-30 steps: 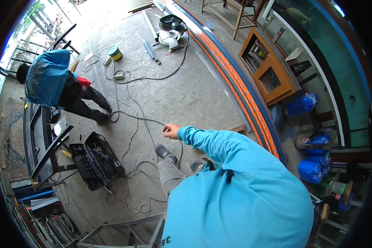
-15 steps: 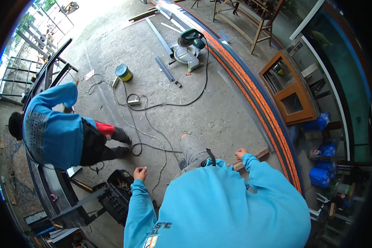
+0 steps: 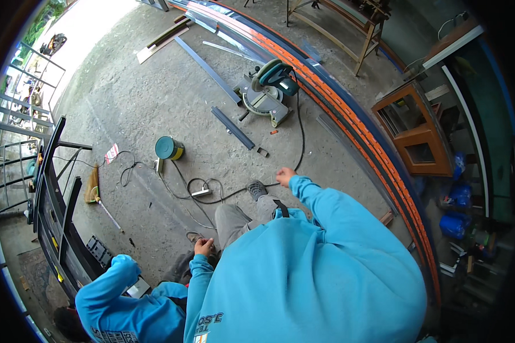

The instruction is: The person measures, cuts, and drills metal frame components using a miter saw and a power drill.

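My left hand [image 3: 203, 247] hangs at my left side, fingers curled in, with nothing visible in it. It is nearest to the co-worker [image 3: 134, 308] in a blue top, who is low at the lower left. Ahead of my body, my right hand [image 3: 285, 176] is held out with its fingers closed together and no object showing. It appears over the black power cord of the miter saw [image 3: 266, 97], which stands on the floor farther ahead. Neither hand visibly touches anything. My shoes show on the concrete, one ahead of the other.
A green-lidded bucket [image 3: 169, 148] and a white power strip [image 3: 201, 193] with trailing cords lie ahead. Grey metal profiles [image 3: 233, 128] rest beside the saw. Long orange-striped stock [image 3: 349, 120] curves along the right. A broom [image 3: 93, 186] and black metal frame [image 3: 60, 211] are left.
I have moved forward, nearer the saw and bucket. My right hand has swung ahead. The co-worker now appears lower in the picture, nearer my left side, and the broom has come into view.
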Available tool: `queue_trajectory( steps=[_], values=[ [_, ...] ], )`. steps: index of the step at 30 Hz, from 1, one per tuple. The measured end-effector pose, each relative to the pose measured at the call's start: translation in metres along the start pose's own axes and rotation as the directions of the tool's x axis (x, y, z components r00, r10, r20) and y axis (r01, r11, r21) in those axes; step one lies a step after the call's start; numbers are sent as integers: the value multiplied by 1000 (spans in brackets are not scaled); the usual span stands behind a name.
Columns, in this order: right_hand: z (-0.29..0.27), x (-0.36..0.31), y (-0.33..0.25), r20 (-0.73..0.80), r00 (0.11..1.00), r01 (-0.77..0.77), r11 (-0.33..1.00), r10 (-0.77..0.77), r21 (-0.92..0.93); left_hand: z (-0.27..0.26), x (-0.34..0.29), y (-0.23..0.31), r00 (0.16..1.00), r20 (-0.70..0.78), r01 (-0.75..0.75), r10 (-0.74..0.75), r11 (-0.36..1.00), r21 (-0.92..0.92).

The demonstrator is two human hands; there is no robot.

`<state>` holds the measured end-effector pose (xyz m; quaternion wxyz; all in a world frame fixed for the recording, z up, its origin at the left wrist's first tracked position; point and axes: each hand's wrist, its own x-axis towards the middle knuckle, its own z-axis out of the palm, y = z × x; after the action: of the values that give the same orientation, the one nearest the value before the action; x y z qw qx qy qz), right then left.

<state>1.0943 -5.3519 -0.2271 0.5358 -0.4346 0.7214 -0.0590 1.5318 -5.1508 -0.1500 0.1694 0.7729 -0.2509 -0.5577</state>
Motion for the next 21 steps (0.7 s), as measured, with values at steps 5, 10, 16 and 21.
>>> queue_trajectory(
  steps=[5, 10, 16, 21],
  values=[
    [-14, 79, -282, 111, 947, 295, 953, -300, 63, -57, 80, 71, 994, -104, -44, 14, 956, -290],
    [3, 182, -388, 69, 965, 228, 937, -254, 264, -171, 276, 62, 999, -40, -9, 11, 999, 50],
    [25, 279, -284, -120, 853, -429, 814, 508, 391, -278, 453, 380, 984, 113, 112, -137, 973, 201],
    [-36, 291, -316, -142, 730, -264, 466, 669, 844, -366, 588, 658, 958, 148, -287, 246, 795, 535]
  ],
)
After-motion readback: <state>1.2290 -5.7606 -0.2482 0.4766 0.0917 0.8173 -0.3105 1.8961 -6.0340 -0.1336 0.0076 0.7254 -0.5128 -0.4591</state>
